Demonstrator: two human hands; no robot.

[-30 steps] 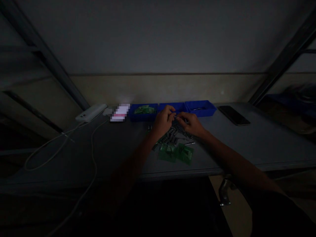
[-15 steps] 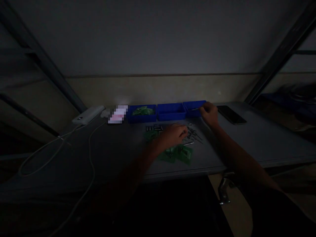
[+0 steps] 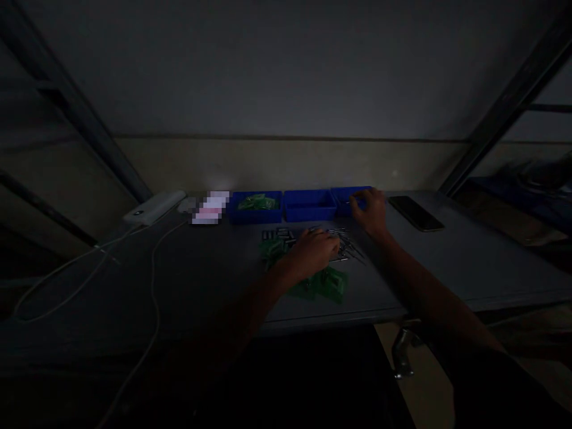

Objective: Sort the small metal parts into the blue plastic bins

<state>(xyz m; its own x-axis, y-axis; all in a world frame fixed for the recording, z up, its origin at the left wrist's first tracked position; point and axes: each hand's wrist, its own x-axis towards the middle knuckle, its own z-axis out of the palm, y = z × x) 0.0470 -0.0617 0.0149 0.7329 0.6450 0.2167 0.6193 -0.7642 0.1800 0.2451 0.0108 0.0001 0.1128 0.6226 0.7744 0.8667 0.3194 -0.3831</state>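
Note:
Over the right-hand blue bin (image 3: 336, 210) is my right hand (image 3: 372, 213), thumb and finger pinched at a thin metal rod (image 3: 348, 202), of which only a small glint shows. My left hand (image 3: 314, 251) rests low at a pile of thin metal rods (image 3: 349, 245), fingers curled down; what they hold, if anything, is hidden. Green packets (image 3: 333, 285) lie in front of this hand, and more green packets (image 3: 270, 247) lie to its left. Small dark pieces with light marks (image 3: 269, 235) sit behind them.
The left blue bin (image 3: 256, 219) holds green packets; beside it stands a middle blue bin (image 3: 310, 213). A dark phone (image 3: 415, 213) lies at right. At left are a blurred-out bright screen (image 3: 210, 208), a white device (image 3: 154, 207) and a trailing cable (image 3: 154, 280).
My right hand has moved slightly left and lower over the right bin, and less of the rod shows. My left hand has shifted a little. The view has tilted slightly.

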